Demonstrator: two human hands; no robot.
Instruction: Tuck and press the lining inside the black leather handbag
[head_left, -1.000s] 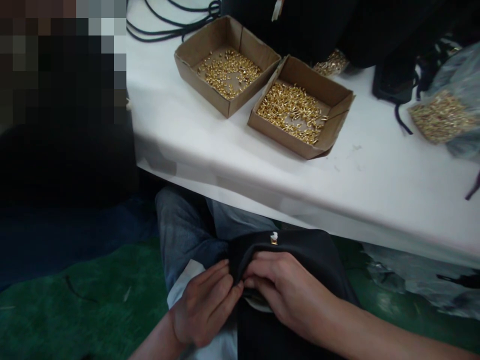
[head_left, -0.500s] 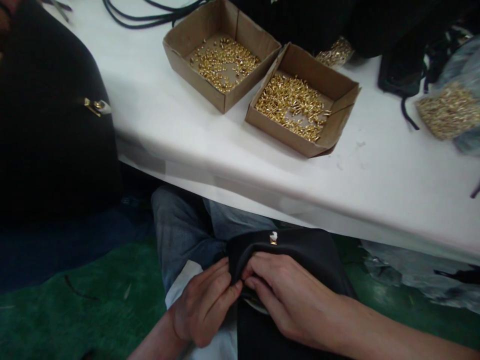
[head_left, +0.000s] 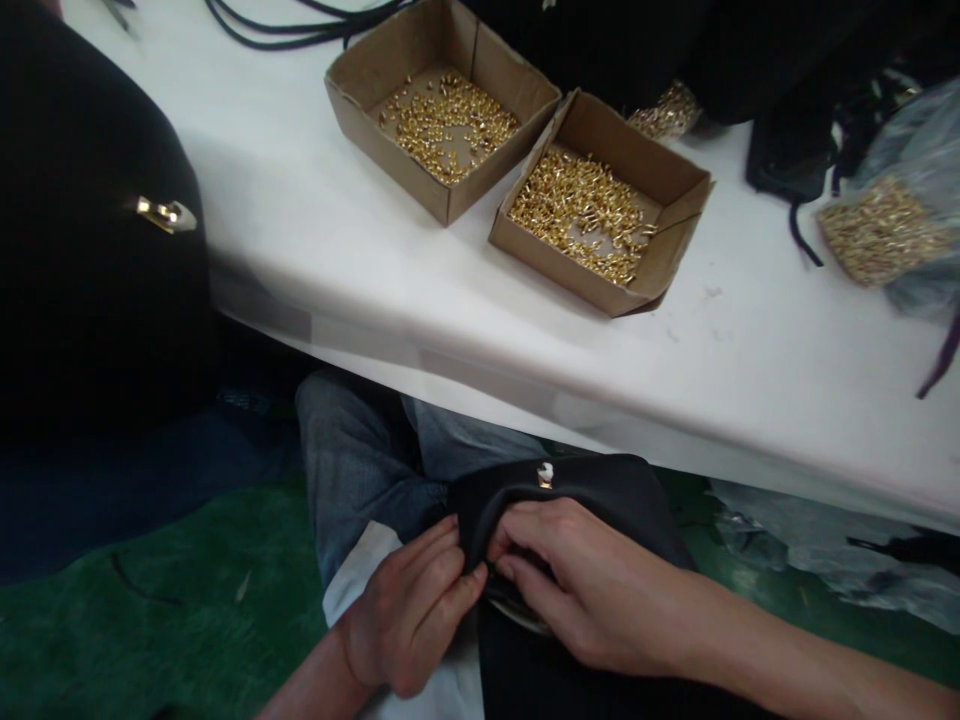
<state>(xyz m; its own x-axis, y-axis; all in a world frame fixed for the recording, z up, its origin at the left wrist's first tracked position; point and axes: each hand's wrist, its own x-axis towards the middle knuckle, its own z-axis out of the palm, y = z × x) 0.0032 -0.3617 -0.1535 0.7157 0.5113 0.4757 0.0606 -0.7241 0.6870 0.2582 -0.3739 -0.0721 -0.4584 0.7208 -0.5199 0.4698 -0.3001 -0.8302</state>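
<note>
A black leather-like piece (head_left: 615, 485) with a small gold clasp (head_left: 545, 476) near its top edge lies over my lap. My left hand (head_left: 416, 605) pinches its left edge between curled fingers and thumb. Close beside it, my right hand (head_left: 570, 580) is closed at a fold of the same piece, its fingertips partly inside the fold. Whatever small item may be between the fingertips is hidden. A pale curved edge shows just below my right hand.
Two cardboard boxes, one with gold beads (head_left: 448, 205) and one with gold pins (head_left: 570, 275), stand on the white table (head_left: 420, 290). A large black piece with a gold clasp (head_left: 166, 215) is at left. Bagged gold parts (head_left: 881, 230) lie at right.
The large black piece at left has shifted slightly left and its clasp has turned a little. My hands keep nearly the same place on the black piece, with small finger movement.
</note>
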